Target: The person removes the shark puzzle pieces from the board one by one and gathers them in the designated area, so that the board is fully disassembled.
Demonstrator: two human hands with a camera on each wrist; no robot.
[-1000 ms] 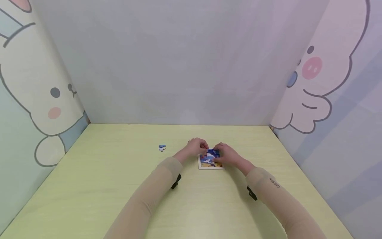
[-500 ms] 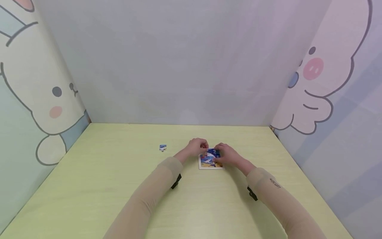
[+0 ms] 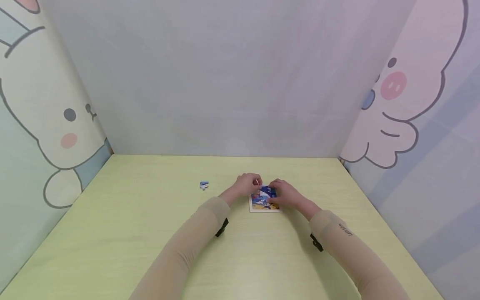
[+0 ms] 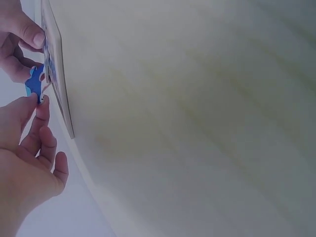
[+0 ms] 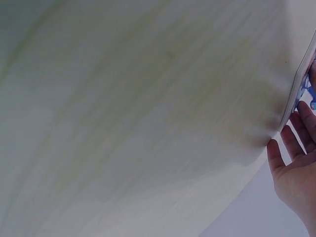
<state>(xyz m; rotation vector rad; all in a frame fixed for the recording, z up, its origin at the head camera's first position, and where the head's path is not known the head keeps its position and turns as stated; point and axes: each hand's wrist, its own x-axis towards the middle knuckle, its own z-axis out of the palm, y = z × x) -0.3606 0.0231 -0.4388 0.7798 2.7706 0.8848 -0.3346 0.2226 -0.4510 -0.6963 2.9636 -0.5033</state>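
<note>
A small jigsaw puzzle with a white-bordered tray point(image 3: 262, 211) and a blue and yellow picture lies on the table, both hands over it. My left hand point(image 3: 246, 184) is at its far left corner. In the left wrist view, the thumb and index finger of that hand pinch a blue puzzle piece point(image 4: 34, 84) close to the puzzle, the other fingers loosely bent. My right hand point(image 3: 286, 194) rests on the right side of the puzzle, thumb on the picture and fingers toward the far edge. In the right wrist view, its fingertips point(image 5: 273, 144) touch near the tray's edge.
A loose white and blue puzzle piece point(image 3: 204, 186) lies on the table to the left of the hands. The pale yellow table point(image 3: 150, 233) meets a plain fabric wall point(image 3: 225, 83) at the back, with printed cartoon side panels left and right.
The fingers of my left hand have shifted slightly at the puzzle's far left corner. My right hand stays in the same place, and so does the loose piece.
</note>
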